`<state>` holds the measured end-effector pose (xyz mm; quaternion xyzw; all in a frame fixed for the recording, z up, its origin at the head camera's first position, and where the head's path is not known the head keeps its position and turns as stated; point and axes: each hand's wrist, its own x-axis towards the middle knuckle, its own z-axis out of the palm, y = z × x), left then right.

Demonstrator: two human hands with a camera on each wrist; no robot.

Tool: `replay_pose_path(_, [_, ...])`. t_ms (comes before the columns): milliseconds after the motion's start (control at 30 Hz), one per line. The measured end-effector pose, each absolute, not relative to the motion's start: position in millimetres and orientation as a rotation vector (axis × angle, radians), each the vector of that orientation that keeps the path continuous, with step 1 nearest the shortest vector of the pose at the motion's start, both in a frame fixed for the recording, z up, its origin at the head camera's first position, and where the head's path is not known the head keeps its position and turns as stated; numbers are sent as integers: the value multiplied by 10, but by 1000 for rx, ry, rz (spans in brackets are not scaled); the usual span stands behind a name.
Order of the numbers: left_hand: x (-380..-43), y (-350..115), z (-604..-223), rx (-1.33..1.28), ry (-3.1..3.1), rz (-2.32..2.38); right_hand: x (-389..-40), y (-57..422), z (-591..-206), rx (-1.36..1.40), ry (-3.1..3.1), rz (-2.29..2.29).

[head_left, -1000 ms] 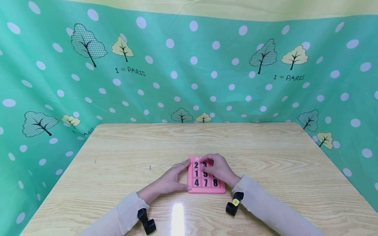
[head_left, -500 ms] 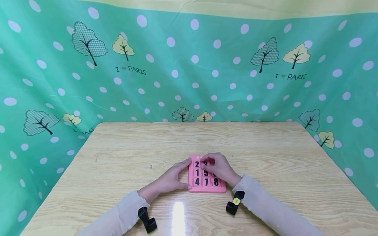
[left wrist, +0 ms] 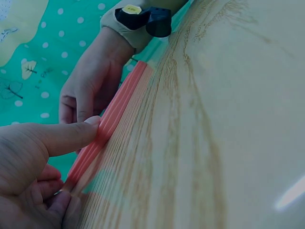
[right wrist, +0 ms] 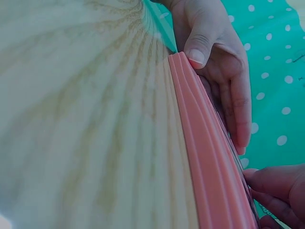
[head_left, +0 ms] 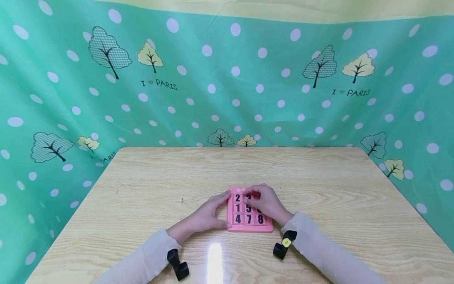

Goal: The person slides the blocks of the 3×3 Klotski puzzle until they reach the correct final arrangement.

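Observation:
A pink number slide puzzle (head_left: 249, 219) lies flat on the table, its tiles bearing black digits such as 2, 3, 1, 5, 4, 7 and 8. Along its left side my left hand (head_left: 207, 215) holds the frame, the thumb at the near corner and the fingers at the far one. My right hand (head_left: 267, 202) is over the right part, with bent index finger and thumb touching down near the 3 tile. It covers the top right tile and part of the 6-like one below. Whether it pinches a tile I cannot tell. The right wrist view shows the puzzle's ridged side (right wrist: 200, 138).
The wood-grain table (head_left: 159, 173) stretches out around the puzzle. Behind it and at both sides hangs a green dotted curtain (head_left: 234, 90) with printed trees. Black wrist cameras (head_left: 178, 265) sit on both sleeves. A bright light reflection falls on the near table.

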<state>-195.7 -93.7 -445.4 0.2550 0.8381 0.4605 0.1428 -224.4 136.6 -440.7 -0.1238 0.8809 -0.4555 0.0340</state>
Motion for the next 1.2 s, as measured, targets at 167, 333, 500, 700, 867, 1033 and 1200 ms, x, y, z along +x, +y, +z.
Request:
replay_pose_path(167, [-1958, -933, -4452, 734, 2421, 1319, -2234, 1424, -4398, -393, 2719, -1383])
replay_pose_path(333, [-1961, -931, -4445, 734, 2429, 1315, -2229, 1486, -4396, -404, 2748, -1366])
replay_pose_path(500, [-1961, -928, -4450, 726, 2431, 1316, -2224, 1537, -4402, -423, 2756, -1357])
replay_pose_path(700, [-1966, -924, -4469, 720, 2432, 1315, -2221, 1603, -4399, -435, 2763, -1355])
replay_pose_path(867, [-1969, -919, -4477, 723, 2438, 1309, -2226, 1646, -4413, -421, 2774, -1341])
replay_pose_path(1033, [-1965, -918, -4464, 725, 2438, 1310, -2223, 1657, -4413, -403, 2771, -1339])
replay_pose_path(1200, [-1954, -923, -4454, 720, 2432, 1320, -2207, 1634, -4395, -410, 2779, -1361])
